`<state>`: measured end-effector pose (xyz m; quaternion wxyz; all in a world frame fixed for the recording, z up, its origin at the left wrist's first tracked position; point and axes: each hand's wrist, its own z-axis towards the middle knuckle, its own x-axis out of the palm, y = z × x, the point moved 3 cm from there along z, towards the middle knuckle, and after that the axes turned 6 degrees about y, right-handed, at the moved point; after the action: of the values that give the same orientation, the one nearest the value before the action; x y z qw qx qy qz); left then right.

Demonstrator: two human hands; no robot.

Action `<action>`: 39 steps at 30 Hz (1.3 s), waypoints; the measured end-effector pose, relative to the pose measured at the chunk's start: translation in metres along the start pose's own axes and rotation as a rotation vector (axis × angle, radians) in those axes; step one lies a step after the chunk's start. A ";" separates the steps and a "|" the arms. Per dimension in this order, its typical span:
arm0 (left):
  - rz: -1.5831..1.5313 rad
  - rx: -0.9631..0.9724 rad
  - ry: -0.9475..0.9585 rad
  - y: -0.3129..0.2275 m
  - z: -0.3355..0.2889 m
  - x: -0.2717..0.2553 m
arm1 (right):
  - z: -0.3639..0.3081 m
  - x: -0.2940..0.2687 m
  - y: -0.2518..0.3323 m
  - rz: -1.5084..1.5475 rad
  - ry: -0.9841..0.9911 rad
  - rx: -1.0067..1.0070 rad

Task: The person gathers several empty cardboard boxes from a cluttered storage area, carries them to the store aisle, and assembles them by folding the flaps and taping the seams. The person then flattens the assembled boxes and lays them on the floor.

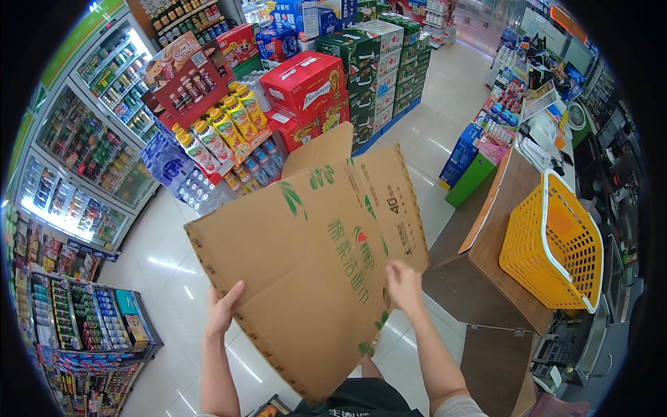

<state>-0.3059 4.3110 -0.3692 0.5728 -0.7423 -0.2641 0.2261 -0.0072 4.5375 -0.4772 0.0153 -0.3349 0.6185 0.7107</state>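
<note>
**Carton opened out in my hands, one flap standing off at the far side**

I have the cardboard carton (299, 257) up in front of me, above the pale tiled floor (167, 267). Its broad panel lies mostly flat, so I judge the opening-out largely done. What looks left is at the far side, where a flap (323, 148) sticks out at an angle, and along the right, where a side panel (401, 208) meets the broad one at a fold. The carton is not yet set down anywhere.

My left hand (221, 309) pinches the carton's left edge, thumb on the face towards me, fingers mostly hidden at and behind the edge. My right hand (403, 286) is at the near right, fingers curled in against the cardboard close to that fold; whether they pinch it or only press on it, I can't tell from here.

Beyond the carton, far left, stand yellow-capped bottles (236, 119); to the right, a yellow basket (522, 240) sits on the wooden counter (495, 267).
</note>
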 end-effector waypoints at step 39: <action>0.113 -0.022 -0.309 0.042 -0.022 -0.107 | -0.105 0.110 0.077 0.285 0.095 -0.057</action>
<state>-0.3669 4.2166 -0.4011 0.5034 -0.7188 -0.3092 0.3665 -0.0777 4.3829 -0.4655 -0.1246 -0.2774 0.6394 0.7061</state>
